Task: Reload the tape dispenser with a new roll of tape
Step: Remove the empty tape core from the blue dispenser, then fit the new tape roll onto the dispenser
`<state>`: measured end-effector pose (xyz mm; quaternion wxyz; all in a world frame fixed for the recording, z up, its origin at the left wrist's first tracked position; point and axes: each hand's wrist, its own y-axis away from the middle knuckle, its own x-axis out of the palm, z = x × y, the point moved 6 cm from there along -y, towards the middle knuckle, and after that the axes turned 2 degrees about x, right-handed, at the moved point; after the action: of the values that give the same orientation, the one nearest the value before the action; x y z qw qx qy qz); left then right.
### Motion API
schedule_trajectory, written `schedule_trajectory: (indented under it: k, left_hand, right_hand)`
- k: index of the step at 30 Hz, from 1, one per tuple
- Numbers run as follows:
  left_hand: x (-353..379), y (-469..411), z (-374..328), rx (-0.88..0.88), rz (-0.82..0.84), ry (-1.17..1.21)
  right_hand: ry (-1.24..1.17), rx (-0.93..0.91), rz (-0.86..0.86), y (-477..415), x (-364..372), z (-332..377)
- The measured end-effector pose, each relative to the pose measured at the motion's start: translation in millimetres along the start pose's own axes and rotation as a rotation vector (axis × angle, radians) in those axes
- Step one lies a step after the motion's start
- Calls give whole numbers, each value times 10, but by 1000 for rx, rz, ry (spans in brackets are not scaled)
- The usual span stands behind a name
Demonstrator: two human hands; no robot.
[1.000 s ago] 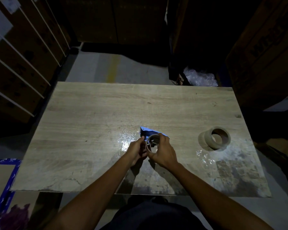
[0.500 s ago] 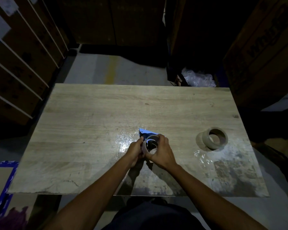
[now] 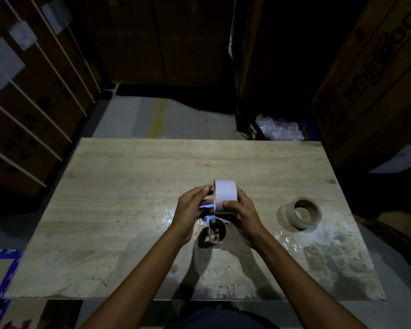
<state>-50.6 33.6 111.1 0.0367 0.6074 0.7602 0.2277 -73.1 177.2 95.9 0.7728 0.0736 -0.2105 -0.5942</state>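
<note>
Tape dispenser (image 3: 208, 213) was what I was trying to fill, and only a bit of its blue body showed, tucked behind my left hand (image 3: 191, 210), just left of the roll and above the table (image 3: 128, 198). My right hand (image 3: 242, 216) was closed around the white roll (image 3: 224, 195), thumb on its front and fingers behind it. My left hand was curled on the dispenser, with its fingertips touching the roll's left edge. A small brown ring (image 3: 214, 235) lay flat on the table right under the roll; I think it was the used-up core, but it was too dark to be sure. Another brown roll (image 3: 300, 216) sat far off to the right of the white roll. I thought the roll could slip from my fingers, since it was smooth and round and I held it up in the air. It could also go on the wrong way round, and then the sticky side would face wrong. The dim light made that hard to check.
</note>
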Motion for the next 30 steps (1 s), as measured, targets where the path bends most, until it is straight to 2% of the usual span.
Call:
schedule_trajectory:
  k: [7,11,16,19,23,26,30]
  left_hand:
    - [123,232,-500,277,-20,-221]
    - [172,318,-677,359,-13,-297]
    - [165,334,-834,426,2,-398]
    - [161,316,-882,394,109,-310]
    - [126,259,-916,365,199,-218]
    - [120,218,-910,345,195,-215]
    - [123,159,-906,261,132,-151]
  right_hand:
    - [-217,39,182,113,203,440]
    - [-222,22,275,144,271,619]
    - [-146,-49,303,169,276,761]
    - [-26,-131,221,182,232,824]
    - [164,-247,15,225,172,970]
    - [351,-365,-132,302,166,1125]
    - [714,-602,-279,381,258,1258]
